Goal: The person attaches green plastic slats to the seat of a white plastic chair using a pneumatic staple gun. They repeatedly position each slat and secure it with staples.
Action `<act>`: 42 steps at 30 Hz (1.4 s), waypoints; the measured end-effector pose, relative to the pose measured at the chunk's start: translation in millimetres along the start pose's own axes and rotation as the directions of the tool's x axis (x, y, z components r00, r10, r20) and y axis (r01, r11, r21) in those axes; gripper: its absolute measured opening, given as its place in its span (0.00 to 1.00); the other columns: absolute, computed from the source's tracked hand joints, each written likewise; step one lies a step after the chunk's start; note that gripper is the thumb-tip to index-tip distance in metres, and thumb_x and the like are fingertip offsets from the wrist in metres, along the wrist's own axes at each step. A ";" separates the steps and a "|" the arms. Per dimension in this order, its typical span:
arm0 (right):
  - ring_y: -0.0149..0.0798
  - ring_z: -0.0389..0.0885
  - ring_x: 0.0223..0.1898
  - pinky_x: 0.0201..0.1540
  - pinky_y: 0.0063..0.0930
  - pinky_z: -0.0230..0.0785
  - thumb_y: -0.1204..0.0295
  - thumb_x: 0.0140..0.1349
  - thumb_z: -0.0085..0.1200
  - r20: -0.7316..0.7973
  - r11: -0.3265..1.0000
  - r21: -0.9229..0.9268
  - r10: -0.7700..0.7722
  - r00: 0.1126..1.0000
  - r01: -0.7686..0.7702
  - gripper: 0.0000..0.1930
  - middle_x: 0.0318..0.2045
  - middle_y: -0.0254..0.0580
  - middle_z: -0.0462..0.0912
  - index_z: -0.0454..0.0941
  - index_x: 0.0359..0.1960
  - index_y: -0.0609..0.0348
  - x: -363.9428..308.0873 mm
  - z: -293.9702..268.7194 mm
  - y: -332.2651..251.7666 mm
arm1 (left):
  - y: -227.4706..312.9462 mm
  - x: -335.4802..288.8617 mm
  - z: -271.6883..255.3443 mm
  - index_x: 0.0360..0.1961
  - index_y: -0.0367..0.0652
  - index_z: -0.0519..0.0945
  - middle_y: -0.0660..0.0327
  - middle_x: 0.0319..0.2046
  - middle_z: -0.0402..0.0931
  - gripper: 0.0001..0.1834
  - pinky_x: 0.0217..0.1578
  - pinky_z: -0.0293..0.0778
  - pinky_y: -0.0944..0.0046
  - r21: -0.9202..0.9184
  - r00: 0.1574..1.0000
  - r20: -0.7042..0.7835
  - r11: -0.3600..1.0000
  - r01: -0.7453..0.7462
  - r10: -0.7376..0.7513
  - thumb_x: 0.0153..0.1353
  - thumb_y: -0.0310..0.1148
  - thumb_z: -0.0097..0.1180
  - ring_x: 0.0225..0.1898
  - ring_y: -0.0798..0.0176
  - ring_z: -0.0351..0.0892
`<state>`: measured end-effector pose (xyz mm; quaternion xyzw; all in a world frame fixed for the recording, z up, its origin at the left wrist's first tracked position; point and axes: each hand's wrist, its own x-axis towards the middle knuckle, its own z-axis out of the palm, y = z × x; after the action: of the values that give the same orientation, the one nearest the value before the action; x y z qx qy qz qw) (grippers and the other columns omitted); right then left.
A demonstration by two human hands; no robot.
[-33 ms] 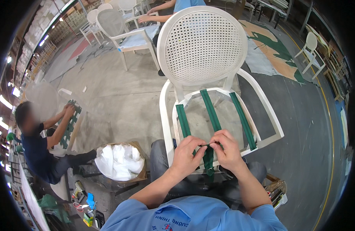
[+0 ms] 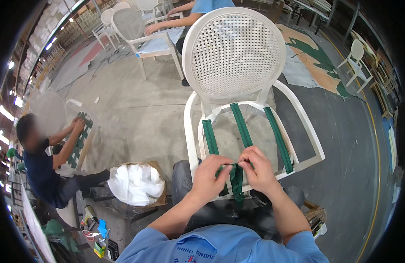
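Observation:
A white armchair frame [image 2: 318, 151] with a round perforated back [image 2: 235, 52] stands in front of me, its seat opening facing up. Green webbing straps run from back to front across it: a left strap [image 2: 210, 136], a middle strap [image 2: 241, 125] and a right strap [image 2: 278, 139]. Over the front of the seat, my left hand [image 2: 207, 177] and my right hand [image 2: 260, 172] pinch the upper edge of a green strap piece [image 2: 236, 177] between thumbs and fingers. It hangs down between them, creased. My right hand hides the middle strap's near end, so I cannot tell whether they join.
Left of me, a box [image 2: 161, 165] holds white wrapping. Scissors [image 2: 89, 234] and small tools lie at lower left. A seated person [image 2: 44, 162] works on another green-strapped frame. Farther off, a person in blue [image 2: 202, 11] leans over another chair [image 2: 161, 46].
The top edge of the green piece has opened out a little between my fingertips. The whole view has shifted slightly; both hands keep their pinch.

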<state>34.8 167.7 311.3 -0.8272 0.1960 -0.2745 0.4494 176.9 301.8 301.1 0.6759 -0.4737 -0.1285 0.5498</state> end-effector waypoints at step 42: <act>0.46 0.85 0.35 0.40 0.36 0.76 0.70 0.58 0.64 -0.006 0.856 -0.395 0.359 0.933 -0.333 0.09 0.33 0.49 0.86 0.84 0.37 0.63 252.0 108.9 267.9 | -236.5 163.5 93.4 0.67 0.36 0.65 0.53 0.72 0.59 0.32 0.40 0.82 0.54 0.529 0.925 0.196 0.829 0.180 -0.326 0.63 0.36 0.54 0.43 0.50 0.85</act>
<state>277.4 -46.1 104.9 -0.8599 0.3767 -0.1166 0.3242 314.7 103.4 119.4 0.8277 -0.4681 -0.1670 0.2608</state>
